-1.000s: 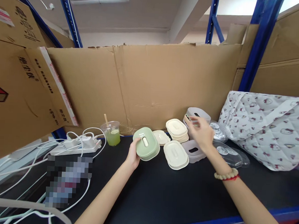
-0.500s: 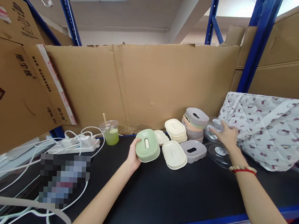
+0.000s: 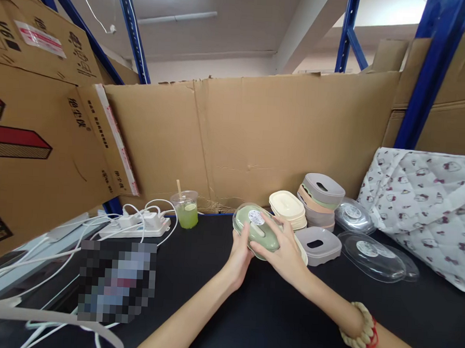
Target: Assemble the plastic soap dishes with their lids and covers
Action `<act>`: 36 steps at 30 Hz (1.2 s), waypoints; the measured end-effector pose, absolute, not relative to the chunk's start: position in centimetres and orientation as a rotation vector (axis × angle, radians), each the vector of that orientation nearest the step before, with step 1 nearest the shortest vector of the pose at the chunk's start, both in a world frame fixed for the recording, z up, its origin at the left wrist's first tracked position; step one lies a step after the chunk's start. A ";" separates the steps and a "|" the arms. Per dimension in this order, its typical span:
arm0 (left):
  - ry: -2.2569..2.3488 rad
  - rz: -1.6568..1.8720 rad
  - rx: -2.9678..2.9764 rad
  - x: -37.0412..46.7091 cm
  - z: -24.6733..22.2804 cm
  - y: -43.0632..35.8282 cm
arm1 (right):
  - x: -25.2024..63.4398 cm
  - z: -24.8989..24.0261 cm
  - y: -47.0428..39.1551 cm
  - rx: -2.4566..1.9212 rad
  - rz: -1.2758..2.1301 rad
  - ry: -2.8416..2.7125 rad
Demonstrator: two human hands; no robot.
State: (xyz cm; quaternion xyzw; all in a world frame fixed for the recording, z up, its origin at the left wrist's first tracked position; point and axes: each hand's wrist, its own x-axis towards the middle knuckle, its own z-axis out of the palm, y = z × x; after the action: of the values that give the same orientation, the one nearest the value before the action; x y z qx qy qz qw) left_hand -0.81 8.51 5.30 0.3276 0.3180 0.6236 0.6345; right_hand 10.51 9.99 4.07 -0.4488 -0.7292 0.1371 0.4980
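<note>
The main risk lies where the clear cover (image 3: 238, 214) meets the green box (image 3: 268, 240): if its rim is not lined up all round, pressure on one side could make the opposite edge ride up or slide off the smooth surface. Whether the rim is fully seated cannot be told, as fingers hide part of it. The pair is held tilted over the middle of the tabletop (image 3: 256, 320), towards its back edge, so a loosened grip could let the box slip and drop. A sideways push of the right hand (image 3: 289, 254) might also knock the cream lid (image 3: 302, 254) just behind it, or topple the cream stack (image 3: 287, 205) near the back edge, since those pieces look merely piled loose. The left hand (image 3: 239, 258) is curled around the box's left, near side, its palm beneath and thumb up against the cover. The right hand is moderately spread, its fingers laid over the cover and its thumb along the near side, so the box sits between both hands. Towards the tabletop's right side lie more clear covers (image 3: 381, 265), well apart from the hands, beside a quilted bag (image 3: 426, 205).
</note>
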 end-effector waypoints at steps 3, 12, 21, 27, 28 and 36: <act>0.787 1.477 0.741 -0.8 5.4 8.2 | 10.6 3.9 9.6 -1.086 0.402 -1.767; 0.756 1.502 0.981 -1.9 5.8 8.8 | 11.4 5.1 10.7 -0.953 0.890 -1.521; 0.793 1.451 0.991 -2.2 6.6 8.8 | 11.5 5.4 10.4 -0.925 1.035 -1.561; 1.178 1.398 0.761 -5.2 6.8 11.6 | 12.9 5.0 11.3 -1.199 0.492 -1.834; 1.321 1.380 0.760 -6.1 6.8 12.1 | 13.2 5.2 11.4 -1.224 0.343 -1.882; 1.807 1.316 0.956 -10.7 6.8 13.1 | 13.6 5.8 11.0 -1.340 0.095 -2.086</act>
State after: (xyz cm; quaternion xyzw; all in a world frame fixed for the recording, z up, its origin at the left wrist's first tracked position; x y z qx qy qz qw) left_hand -10.75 13.14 6.77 0.3686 0.6969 0.5075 0.3476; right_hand 13.63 11.01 5.83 -0.5109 -0.7954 0.0360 0.3241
